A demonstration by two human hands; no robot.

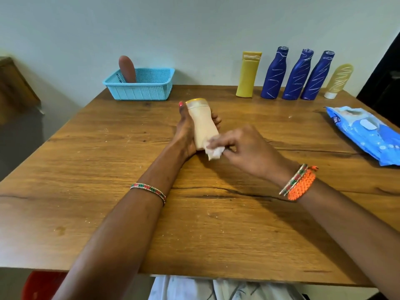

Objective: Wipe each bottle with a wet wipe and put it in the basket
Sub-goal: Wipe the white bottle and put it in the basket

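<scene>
My left hand grips a cream bottle with a yellow cap, held over the middle of the wooden table. My right hand pinches a crumpled white wet wipe against the bottle's near end. A light blue basket stands at the back left with one brown bottle upright in it. Along the back right stand a yellow bottle, three dark blue bottles and a pale yellow tube on its white cap.
A blue pack of wet wipes lies at the table's right edge. The wall runs close behind the basket and bottles. A brown piece of furniture stands off to the left, and something red shows below the near edge.
</scene>
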